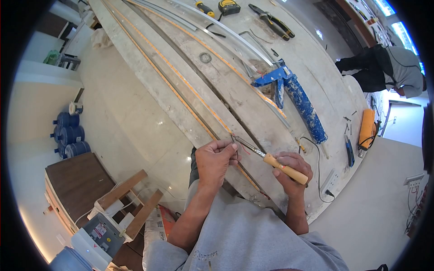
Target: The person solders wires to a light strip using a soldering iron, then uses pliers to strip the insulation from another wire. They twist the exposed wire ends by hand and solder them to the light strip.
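Observation:
My right hand (pixel 294 174) is wrapped round the wooden handle of a soldering iron (pixel 285 169). The iron's metal shaft points left, its tip close to the end of an LED strip (pixel 199 97) on the workbench (pixel 271 149). With thumb and fingers pinched, my left hand (pixel 214 162) holds thin wires (pixel 238 153), dark and red, at that strip end. Whether the tip touches the joint is too small to tell. A second LED strip (pixel 181 106) runs alongside, passing beneath my left hand.
A blue caulking gun (pixel 303 106), pliers (pixel 272 22), tape measure (pixel 228 7), utility knife (pixel 349 151) and orange power tool (pixel 367 128) lie on the bench. A power strip (pixel 331 181) with a cord is right of my hand. Another person (pixel 402 67) bends over at far right.

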`<action>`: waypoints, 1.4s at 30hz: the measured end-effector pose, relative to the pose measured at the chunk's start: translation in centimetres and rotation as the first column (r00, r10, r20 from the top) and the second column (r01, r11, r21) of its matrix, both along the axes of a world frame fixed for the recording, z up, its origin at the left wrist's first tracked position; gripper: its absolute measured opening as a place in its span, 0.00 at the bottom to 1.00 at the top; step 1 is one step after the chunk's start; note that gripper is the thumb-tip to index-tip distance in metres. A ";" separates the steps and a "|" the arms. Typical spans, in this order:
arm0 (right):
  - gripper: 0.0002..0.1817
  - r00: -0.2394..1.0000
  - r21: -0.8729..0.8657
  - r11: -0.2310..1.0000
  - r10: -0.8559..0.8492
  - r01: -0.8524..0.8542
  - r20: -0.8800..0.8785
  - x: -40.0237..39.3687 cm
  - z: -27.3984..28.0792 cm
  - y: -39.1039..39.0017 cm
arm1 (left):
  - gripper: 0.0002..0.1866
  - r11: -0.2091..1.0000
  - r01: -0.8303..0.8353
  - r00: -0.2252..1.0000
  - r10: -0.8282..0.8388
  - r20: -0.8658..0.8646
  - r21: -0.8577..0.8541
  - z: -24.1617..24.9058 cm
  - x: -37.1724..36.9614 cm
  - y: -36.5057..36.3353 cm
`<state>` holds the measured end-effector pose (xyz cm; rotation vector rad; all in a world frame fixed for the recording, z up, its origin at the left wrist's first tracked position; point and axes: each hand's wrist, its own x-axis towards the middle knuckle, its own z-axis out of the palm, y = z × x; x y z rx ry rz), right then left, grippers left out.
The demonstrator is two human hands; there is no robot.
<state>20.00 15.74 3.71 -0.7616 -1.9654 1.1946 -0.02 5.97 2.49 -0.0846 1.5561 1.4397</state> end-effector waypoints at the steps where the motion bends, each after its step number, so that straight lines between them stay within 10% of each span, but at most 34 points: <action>1: 0.15 1.000 0.000 1.000 0.000 0.000 0.000 0.0 0.0 0.0 | 0.09 1.000 0.000 1.000 0.000 -0.001 0.000 0.0 0.0 0.0; 42: 0.16 1.000 -0.002 1.000 0.003 -0.004 -0.031 0.2 -0.7 -0.2 | 0.09 1.000 0.006 1.000 -0.006 0.016 -0.008 0.0 -0.2 0.1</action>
